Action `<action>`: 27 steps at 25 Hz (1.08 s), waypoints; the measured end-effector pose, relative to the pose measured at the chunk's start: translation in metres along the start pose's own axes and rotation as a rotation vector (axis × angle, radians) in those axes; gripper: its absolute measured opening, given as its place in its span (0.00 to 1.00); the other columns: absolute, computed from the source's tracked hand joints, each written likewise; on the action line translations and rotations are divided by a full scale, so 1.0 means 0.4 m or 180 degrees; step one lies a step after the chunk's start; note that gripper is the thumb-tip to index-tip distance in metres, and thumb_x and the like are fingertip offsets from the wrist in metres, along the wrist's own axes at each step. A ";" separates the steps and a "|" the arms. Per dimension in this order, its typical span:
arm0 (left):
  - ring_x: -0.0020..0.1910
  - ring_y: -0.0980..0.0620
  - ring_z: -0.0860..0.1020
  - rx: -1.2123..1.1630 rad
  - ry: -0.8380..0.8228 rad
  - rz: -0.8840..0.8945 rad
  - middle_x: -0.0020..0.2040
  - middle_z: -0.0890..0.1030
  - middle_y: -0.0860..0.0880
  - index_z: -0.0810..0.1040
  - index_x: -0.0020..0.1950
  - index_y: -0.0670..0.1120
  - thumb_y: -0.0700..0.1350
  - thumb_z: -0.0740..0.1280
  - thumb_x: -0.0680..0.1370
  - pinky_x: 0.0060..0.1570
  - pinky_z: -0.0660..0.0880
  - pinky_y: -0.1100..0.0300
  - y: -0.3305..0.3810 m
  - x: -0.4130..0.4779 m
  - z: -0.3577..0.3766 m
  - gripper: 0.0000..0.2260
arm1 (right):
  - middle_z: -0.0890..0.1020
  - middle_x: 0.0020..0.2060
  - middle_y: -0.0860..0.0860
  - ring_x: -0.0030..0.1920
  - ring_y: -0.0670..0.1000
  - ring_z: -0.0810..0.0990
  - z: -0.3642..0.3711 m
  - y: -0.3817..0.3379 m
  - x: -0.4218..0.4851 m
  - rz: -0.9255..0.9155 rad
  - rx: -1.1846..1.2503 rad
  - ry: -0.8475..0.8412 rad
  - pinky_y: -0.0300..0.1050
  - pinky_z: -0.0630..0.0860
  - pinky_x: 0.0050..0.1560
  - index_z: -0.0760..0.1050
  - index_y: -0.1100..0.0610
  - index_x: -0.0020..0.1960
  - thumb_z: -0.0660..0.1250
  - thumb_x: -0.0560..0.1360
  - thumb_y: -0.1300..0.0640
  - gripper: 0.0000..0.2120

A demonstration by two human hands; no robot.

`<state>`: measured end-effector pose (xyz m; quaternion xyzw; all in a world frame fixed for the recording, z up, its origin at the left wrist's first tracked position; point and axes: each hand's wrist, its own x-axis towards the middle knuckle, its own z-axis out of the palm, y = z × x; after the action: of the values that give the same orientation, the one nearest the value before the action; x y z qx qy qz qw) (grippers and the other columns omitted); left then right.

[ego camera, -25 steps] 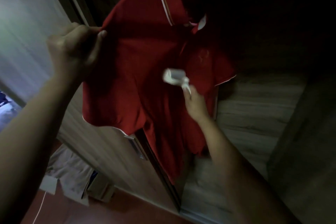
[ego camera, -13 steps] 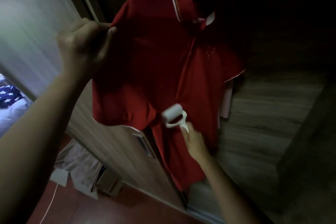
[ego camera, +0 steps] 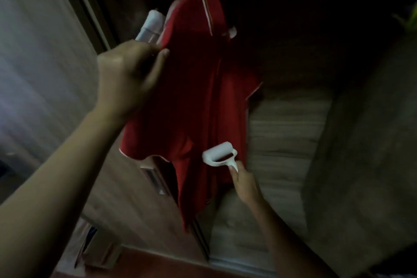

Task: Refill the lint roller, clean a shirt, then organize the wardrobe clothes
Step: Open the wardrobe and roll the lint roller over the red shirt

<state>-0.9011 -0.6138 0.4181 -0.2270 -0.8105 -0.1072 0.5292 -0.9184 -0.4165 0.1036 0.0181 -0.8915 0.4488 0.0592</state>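
A red polo shirt (ego camera: 198, 88) with white-trimmed collar hangs on a hanger inside a dark wardrobe. My left hand (ego camera: 128, 77) pinches the shirt's left shoulder edge and holds the cloth out. My right hand (ego camera: 244, 184) grips the handle of a white lint roller (ego camera: 217, 153), whose roll lies against the lower front of the shirt. A white garment or sleeve (ego camera: 151, 26) shows just behind the shirt above my left hand.
A wooden wardrobe door (ego camera: 135, 187) with a recessed handle (ego camera: 153, 176) stands left of the shirt. Pale wooden panels (ego camera: 286, 131) form the wardrobe's inside at right. Cloth and a box (ego camera: 99, 248) lie on the reddish floor at bottom left.
The lint roller has travelled down the shirt front from chest height to the lower part. My left hand keeps its hold on the shoulder; the view has shifted right.
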 end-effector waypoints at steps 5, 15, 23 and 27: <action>0.35 0.44 0.81 -0.0766 0.0261 -0.0435 0.36 0.83 0.39 0.82 0.43 0.37 0.44 0.67 0.76 0.38 0.68 0.57 0.146 -0.042 0.063 0.10 | 0.82 0.42 0.57 0.43 0.59 0.81 -0.179 0.016 -0.140 0.0208 -0.0290 0.0957 0.47 0.71 0.39 0.71 0.57 0.57 0.55 0.79 0.48 0.14; 0.41 0.42 0.81 -0.1534 -0.0762 -0.0705 0.42 0.83 0.39 0.82 0.48 0.38 0.41 0.67 0.76 0.45 0.70 0.56 0.432 -0.275 0.158 0.07 | 0.80 0.41 0.57 0.41 0.58 0.79 -0.454 0.099 -0.510 0.0741 -0.0594 0.1573 0.47 0.70 0.38 0.69 0.57 0.57 0.53 0.80 0.48 0.15; 0.33 0.43 0.80 -0.2025 -0.1740 -0.0547 0.37 0.83 0.41 0.82 0.43 0.38 0.37 0.71 0.73 0.37 0.75 0.56 1.084 -0.593 0.022 0.02 | 0.80 0.49 0.57 0.49 0.60 0.79 -0.652 0.329 -1.082 0.1382 -0.1002 0.2072 0.50 0.72 0.44 0.69 0.55 0.61 0.51 0.80 0.47 0.17; 0.37 0.42 0.81 -0.2449 -0.2051 -0.0528 0.39 0.83 0.39 0.82 0.44 0.37 0.37 0.69 0.73 0.40 0.71 0.56 1.469 -0.761 -0.080 0.04 | 0.80 0.49 0.57 0.49 0.61 0.79 -0.750 0.456 -1.449 0.1934 -0.0864 0.2281 0.51 0.74 0.45 0.68 0.55 0.62 0.52 0.79 0.47 0.17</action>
<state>-0.4898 -0.1908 0.1166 -0.3619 -0.8497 -0.3642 0.1202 -0.3319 -0.0792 0.0643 -0.4064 -0.8304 0.3035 0.2304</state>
